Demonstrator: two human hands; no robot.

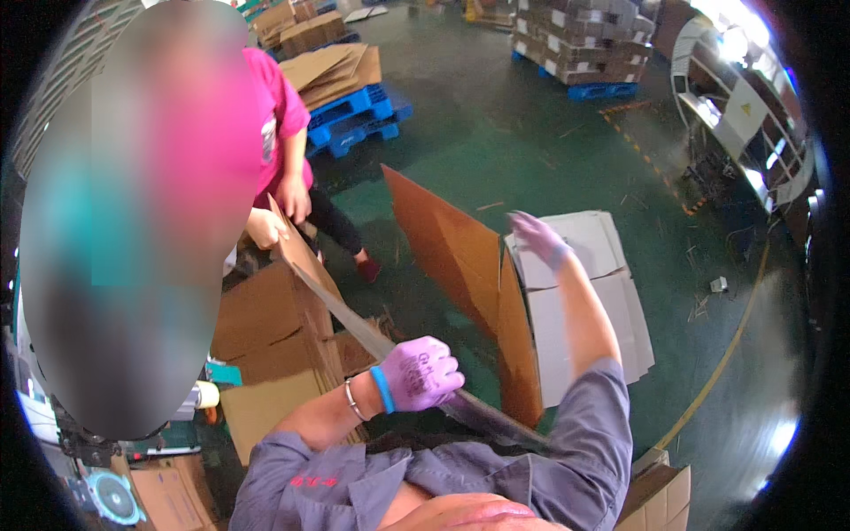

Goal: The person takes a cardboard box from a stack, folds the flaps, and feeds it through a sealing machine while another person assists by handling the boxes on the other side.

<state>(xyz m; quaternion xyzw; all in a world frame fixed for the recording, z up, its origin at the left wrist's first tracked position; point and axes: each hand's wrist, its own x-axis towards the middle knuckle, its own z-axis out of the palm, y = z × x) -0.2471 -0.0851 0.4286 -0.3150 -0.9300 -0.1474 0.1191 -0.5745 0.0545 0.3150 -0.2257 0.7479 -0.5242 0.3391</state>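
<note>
My left hand (423,376), in a lilac glove, is closed on the upper edge of a cardboard sheet (341,310) seen nearly edge-on. That sheet runs from a co-worker's hand (267,227) at the upper left down toward my body. My right hand (538,239), also gloved, reaches out with its fingers stretched, at the top corner of a folded brown cardboard piece (452,257). This piece stands upright with a crease down it. Whether the right fingers touch it, I cannot tell. Beside it lie flat white cardboard sheets (580,319).
Flattened brown cartons (266,319) are stacked at the left by the co-worker in a pink shirt (279,97). Blue pallets (354,115) hold cardboard behind. A loaded carton pallet (580,40) stands far back. An open carton (660,496) is at lower right, machinery (744,115) at far right.
</note>
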